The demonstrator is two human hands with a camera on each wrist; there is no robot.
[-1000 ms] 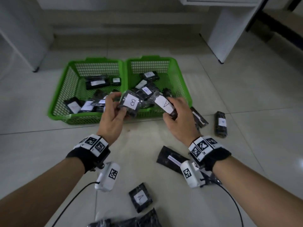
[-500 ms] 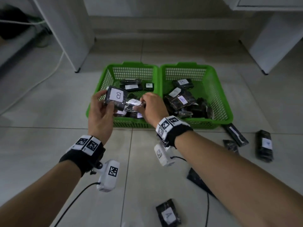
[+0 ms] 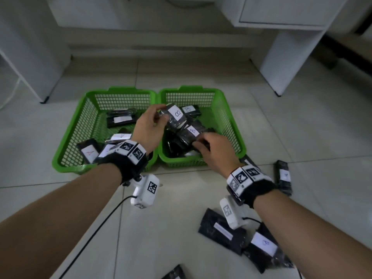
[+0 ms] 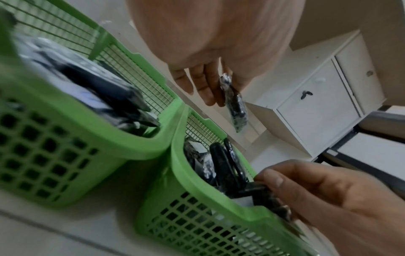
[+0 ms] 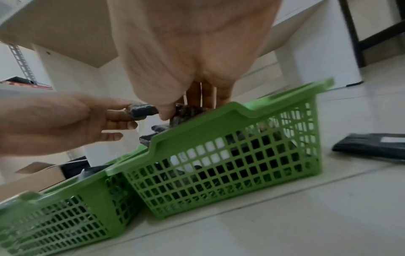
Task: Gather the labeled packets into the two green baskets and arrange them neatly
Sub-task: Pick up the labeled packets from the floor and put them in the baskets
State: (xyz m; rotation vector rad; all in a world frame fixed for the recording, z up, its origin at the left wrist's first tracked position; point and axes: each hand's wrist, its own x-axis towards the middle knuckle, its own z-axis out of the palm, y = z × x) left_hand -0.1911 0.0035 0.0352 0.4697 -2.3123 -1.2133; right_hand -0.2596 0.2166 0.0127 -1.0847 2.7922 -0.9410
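— While the left basket (image 3: 66, 156) sits with a few packets flat on its bottom, one marked A (image 3: 90, 153), what is the left hand (image 3: 148, 128) doing?

— It pinches a B packet (image 3: 174, 115) between thumb and fingertips, holding it above the right basket (image 3: 231, 121), which touches the left one.

— And the right hand (image 3: 214, 150)?

— Its fingers curl round a dark packet (image 4: 258, 192) at that basket's near edge, atop the heap there.

— How do they handle, you reckon?

— Light and soft, I'd judge, in slick plastic wrap; best gripped by the flat faces, not a corner, lest they slide.

— Any left?

— Several packets (image 3: 282, 176) lie on the floor (image 3: 171, 228) to the right, outside both baskets.
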